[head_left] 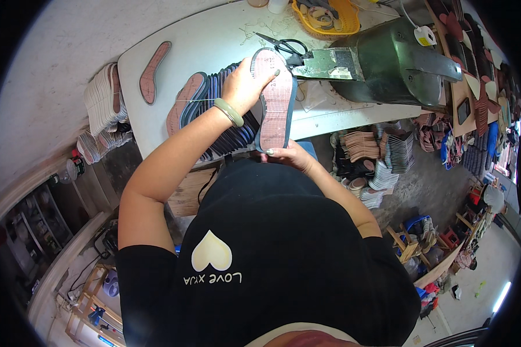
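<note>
A shoe insole [275,104], pinkish on top with a dark blue edge, is held lengthwise over the white table [214,40]. My left hand [246,87] grips its far end, a pale green bangle on the wrist. My right hand [289,155] holds its near end at the table's front edge. The insole's far tip lies at the metal plate of a dark green machine [388,63]. Under my left forearm a fanned row of dark blue insoles [226,124] lies on the table.
Black scissors [283,45] lie beside the machine. A single insole [154,70] rests at the table's left, and white insole stacks [101,101] stand past its edge. An orange basket [330,17] sits at the back. More insole stacks [376,156] are piled on the floor at right.
</note>
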### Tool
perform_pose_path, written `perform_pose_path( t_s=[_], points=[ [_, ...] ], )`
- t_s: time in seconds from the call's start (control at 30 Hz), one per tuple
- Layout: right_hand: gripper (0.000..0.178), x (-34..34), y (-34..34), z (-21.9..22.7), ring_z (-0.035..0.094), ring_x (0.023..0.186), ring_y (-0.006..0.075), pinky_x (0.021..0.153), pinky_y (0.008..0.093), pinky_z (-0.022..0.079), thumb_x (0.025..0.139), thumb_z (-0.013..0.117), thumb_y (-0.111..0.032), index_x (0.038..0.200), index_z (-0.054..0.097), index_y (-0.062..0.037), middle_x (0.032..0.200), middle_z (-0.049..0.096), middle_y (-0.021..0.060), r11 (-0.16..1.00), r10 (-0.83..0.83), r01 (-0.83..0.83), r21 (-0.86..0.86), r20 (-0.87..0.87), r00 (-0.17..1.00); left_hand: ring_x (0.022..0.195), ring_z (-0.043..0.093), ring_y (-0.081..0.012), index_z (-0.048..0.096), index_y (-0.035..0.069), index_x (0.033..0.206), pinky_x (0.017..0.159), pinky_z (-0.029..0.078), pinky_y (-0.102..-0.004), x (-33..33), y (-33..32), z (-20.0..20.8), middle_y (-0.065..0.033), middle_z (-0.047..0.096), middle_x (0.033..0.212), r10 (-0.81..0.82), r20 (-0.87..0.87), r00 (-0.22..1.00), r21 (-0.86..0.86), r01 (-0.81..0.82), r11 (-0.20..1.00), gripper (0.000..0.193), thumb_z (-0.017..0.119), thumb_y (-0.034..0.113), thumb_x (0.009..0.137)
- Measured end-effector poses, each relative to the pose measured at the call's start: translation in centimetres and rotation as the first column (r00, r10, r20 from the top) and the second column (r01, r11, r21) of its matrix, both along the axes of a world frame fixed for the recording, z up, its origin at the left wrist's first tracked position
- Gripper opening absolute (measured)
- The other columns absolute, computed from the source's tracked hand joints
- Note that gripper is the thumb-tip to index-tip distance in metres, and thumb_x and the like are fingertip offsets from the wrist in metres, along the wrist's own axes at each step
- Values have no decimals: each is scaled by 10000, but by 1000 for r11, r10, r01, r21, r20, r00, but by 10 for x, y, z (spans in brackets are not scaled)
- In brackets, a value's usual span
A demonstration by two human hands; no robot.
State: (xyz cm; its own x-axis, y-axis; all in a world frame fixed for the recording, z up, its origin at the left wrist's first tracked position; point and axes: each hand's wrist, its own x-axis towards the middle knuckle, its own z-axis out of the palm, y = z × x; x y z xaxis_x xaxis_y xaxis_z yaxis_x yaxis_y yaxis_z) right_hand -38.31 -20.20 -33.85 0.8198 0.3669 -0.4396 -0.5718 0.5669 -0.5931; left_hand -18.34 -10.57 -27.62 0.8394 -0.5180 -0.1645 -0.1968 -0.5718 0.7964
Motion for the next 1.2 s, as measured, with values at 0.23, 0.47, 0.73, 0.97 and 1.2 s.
perform_pose_path(
  t_s=[0.23,0.47,0.73,0.97,1.2],
  points=[
    [260,2,0,33,454,665,159,673,307,395,824,543,-197,969,539,18,710,461,36,954,-191,204,218,-80,978,778,628,-388,504,11,982,683,500,-424,1,-9,-15,-233,635,827,260,155,953,-62,-254,965,516,704,415,732],
    [261,7,-8,48,412,536,136,556,274,357,909,440,-238,797,515,-15,627,433,15,904,-428,428,10,-2,904,824,612,-415,488,-16,1011,744,483,-443,8,-22,-22,-263,620,864,505,64,861,-132,-494,860,541,694,398,730],
    [289,50,-14,61,429,468,124,464,245,347,886,510,-226,724,570,6,537,470,24,790,-613,605,-104,-100,784,940,581,-420,452,-89,1069,842,452,-422,35,-27,-31,-296,582,995,628,-127,767,-183,-641,746,608,674,380,752],
    [302,81,-10,55,441,489,121,480,236,350,903,509,-254,767,575,7,565,491,23,800,-575,546,-248,-57,816,1346,218,-344,372,-53,1296,1086,179,-474,67,-22,-28,-270,337,1365,108,555,825,48,-162,986,771,587,505,808],
    [304,106,-8,45,464,487,92,478,207,364,900,544,-258,801,607,22,593,541,21,825,-519,493,-275,-26,855,958,489,-229,676,177,993,909,375,-342,105,-38,17,-13,618,959,-829,316,461,388,735,556,338,634,433,775]
  ],
)
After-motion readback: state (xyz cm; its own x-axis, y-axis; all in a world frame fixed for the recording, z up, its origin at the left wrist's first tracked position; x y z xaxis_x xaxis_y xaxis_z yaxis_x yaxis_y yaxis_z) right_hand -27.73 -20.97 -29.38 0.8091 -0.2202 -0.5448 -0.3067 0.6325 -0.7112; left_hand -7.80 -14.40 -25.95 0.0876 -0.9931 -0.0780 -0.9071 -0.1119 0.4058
